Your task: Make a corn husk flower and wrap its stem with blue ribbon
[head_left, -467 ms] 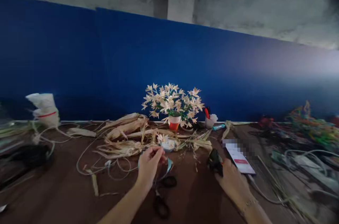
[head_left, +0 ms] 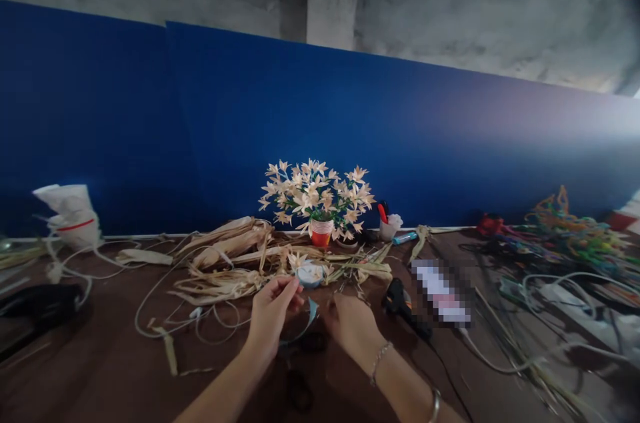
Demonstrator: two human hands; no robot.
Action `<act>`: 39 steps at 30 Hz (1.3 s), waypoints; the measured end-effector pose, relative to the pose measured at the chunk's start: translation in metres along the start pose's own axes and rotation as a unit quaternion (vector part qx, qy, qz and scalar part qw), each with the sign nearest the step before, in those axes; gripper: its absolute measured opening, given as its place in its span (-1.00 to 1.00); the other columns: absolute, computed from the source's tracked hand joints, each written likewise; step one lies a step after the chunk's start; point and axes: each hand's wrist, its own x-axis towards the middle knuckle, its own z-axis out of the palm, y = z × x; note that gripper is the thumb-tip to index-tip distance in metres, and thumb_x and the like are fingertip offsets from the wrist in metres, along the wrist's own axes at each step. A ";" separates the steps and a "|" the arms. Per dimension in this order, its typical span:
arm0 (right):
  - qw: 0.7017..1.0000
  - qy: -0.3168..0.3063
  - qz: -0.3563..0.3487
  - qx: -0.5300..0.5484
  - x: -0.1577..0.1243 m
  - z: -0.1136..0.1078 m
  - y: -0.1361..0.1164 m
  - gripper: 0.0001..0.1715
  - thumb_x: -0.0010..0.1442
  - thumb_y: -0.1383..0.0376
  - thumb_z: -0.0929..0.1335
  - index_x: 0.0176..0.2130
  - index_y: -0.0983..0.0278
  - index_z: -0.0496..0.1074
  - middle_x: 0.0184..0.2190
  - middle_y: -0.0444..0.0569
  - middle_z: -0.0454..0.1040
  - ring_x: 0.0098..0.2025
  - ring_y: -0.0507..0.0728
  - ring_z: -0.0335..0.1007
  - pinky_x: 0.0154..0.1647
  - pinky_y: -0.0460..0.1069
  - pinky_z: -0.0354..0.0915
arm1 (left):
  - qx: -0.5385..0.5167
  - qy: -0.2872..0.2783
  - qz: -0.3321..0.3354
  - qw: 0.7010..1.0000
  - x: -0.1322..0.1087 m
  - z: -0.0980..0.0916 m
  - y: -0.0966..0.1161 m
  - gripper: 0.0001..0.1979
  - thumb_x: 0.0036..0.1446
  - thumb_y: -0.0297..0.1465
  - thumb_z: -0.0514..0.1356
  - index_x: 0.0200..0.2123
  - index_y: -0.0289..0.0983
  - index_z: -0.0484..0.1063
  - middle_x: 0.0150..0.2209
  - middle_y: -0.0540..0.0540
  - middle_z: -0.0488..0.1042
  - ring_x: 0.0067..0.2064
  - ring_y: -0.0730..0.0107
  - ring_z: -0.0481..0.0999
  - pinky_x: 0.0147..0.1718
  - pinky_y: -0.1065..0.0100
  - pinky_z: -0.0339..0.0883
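My left hand [head_left: 274, 309] is closed in a pinch near the middle of the table. What lies between its fingertips is too small to make out. Just right of those fingers a narrow light-blue strip [head_left: 312, 311] curves down; whether it is held I cannot tell. My right hand [head_left: 353, 324] is close by on the right, fingers curled inward and blurred, their tips hidden. Beyond my left fingertips are a pale flower [head_left: 299, 263] and a round whitish-blue roll [head_left: 311, 274]. Dark-handled scissors [head_left: 300, 388] lie below the hands. A black glue gun [head_left: 397, 297] rests right of my right hand.
Dried husks [head_left: 233, 256] spread behind my left hand. A flower arrangement stands in an orange-and-white cup [head_left: 321, 232] before the blue panel [head_left: 240, 116]. A phone [head_left: 440, 293] with a cable lies right; tangled coloured strands [head_left: 575, 229] sit beyond. White cord [head_left: 137, 309] loops left.
My right hand has left the glue gun, which now lies on the table, and has moved left toward my left hand. My left hand keeps its pinch. The view has shifted slightly.
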 end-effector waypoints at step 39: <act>0.815 -0.115 0.023 0.568 0.015 0.031 -0.009 -0.68 -0.11 0.13 0.37 -0.57 0.30 0.22 -0.68 -0.25 0.18 -0.64 -0.09 0.01 -0.66 -0.18 -0.04 | -0.102 -0.117 -0.174 0.973 -0.008 -0.017 -0.005 -0.86 -0.18 -0.38 0.23 -0.53 -0.34 0.36 -0.56 0.01 0.40 -0.63 0.64 0.29 -0.69 0.58 -0.02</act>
